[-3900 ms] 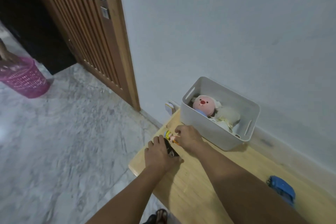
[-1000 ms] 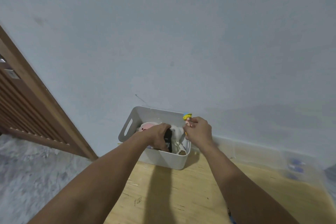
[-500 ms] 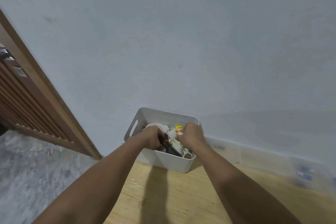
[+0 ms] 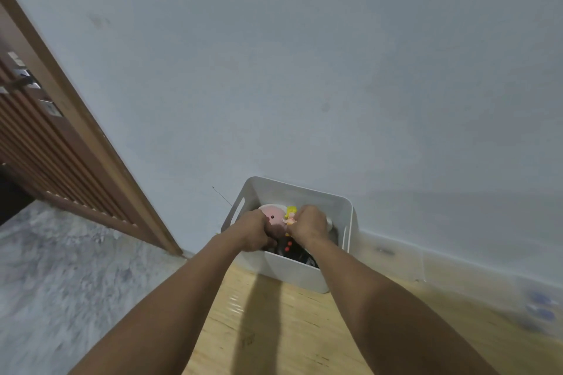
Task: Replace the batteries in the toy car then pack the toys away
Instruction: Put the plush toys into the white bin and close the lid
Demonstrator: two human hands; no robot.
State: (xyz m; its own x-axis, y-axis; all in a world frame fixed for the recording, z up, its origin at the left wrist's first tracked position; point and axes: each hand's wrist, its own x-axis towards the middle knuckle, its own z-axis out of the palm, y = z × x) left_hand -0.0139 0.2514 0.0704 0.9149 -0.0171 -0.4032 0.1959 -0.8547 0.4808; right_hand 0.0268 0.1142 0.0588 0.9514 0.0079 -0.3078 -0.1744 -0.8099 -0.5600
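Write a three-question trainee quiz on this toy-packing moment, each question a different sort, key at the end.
1. True or false: the small yellow-haired doll figure lies on the wooden table outside the white plastic storage bin.
2. Multiple choice: the right hand is A) flat on the table, B) gripping the doll figure over the bin, C) on the brown slatted door.
3. Fill in: the round plush toy beside the left hand is ____ in colour.

Key
1. False: it is held over the bin's inside.
2. B
3. Pink
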